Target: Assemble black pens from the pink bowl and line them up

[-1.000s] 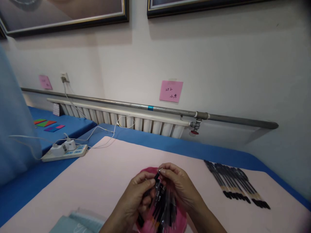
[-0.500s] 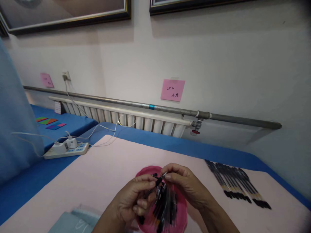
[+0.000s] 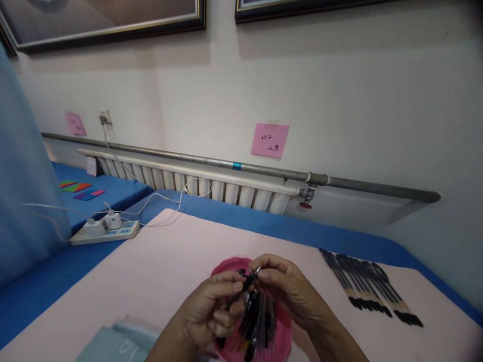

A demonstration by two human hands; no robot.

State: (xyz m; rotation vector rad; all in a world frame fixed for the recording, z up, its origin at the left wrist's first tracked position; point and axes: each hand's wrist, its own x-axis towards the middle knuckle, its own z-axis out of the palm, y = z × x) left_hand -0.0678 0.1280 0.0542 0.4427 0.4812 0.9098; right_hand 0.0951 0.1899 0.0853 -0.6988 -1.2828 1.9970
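step: pen (image 3: pixel 247 282) held over bowl (image 3: pixel 226 266), likely fitting tip; best kept level, twisted gently, parts above bowl | left hand (image 3: pixel 211 309): curled shut, pinching pen barrel | right hand (image 3: pixel 287 289): fingertips pinched on pen's metal tip | row of pens (image 3: pixel 368 286): well right of right hand

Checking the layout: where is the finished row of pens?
In the head view, the row of pens lies on the pink mat, right of both hands and the pink dish.
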